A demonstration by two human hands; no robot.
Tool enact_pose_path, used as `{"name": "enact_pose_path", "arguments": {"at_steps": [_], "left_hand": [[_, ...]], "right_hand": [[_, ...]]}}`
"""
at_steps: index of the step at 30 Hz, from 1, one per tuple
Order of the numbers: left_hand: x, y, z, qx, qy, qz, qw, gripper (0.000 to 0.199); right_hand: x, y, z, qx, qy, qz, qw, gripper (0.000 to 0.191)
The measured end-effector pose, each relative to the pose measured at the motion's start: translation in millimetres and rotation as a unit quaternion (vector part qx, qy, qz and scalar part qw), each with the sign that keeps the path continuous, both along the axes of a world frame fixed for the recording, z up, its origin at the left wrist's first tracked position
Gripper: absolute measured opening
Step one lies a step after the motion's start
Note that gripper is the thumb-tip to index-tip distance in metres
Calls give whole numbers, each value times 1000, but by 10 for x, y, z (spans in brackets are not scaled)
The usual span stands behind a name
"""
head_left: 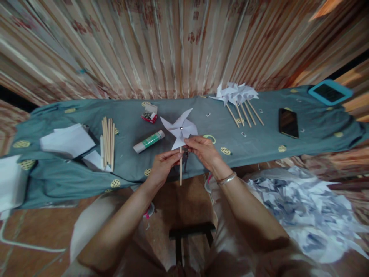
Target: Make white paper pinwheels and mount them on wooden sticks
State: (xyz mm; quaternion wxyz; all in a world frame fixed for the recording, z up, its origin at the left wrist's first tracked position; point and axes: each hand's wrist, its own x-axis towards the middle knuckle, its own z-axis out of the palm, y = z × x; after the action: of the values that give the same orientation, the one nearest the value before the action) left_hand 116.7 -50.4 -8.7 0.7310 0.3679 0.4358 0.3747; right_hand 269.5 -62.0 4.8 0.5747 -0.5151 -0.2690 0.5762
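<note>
A white paper pinwheel with a shiny pin at its centre stands in front of me on a thin wooden stick. Fingers of my left hand are closed around the stick just below the blades. My right hand pinches the lower right part of the paper between thumb and fingers. Just left of the pinwheel lies a green and white glue stick. Behind that sits a small open red box with metal pins in it.
Bare wooden sticks and white paper sheets lie on the left of the cloth-covered table. Several pinwheels rest at the back right, near a phone and a blue-framed device. A paper pile sits lower right.
</note>
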Motion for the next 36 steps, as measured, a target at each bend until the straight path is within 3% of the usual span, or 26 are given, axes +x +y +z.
{"name": "enact_pose_path", "arguments": {"at_steps": [9, 14, 20, 29, 33, 36], "left_hand": [[29, 22, 37, -14, -17, 23, 1000, 46], [23, 69, 85, -5, -39, 46, 998, 46], [27, 120, 114, -4, -71, 78, 994, 44], [49, 120, 145, 2, -102, 69, 992, 38], [64, 110, 163, -1, -99, 67, 993, 39], [75, 100, 171, 0, -92, 59, 994, 39]], "right_hand": [[17, -38, -5, 24, -107, 13, 994, 44], [39, -131, -36, 64, -193, 70, 977, 42], [-92, -233, -118, 47, -198, 107, 973, 43], [-166, -202, -182, 30, -191, 53, 980, 42], [-14, -154, -146, 40, -279, 23, 959, 40], [209, -91, -56, 43, -385, 32, 921, 36]]}}
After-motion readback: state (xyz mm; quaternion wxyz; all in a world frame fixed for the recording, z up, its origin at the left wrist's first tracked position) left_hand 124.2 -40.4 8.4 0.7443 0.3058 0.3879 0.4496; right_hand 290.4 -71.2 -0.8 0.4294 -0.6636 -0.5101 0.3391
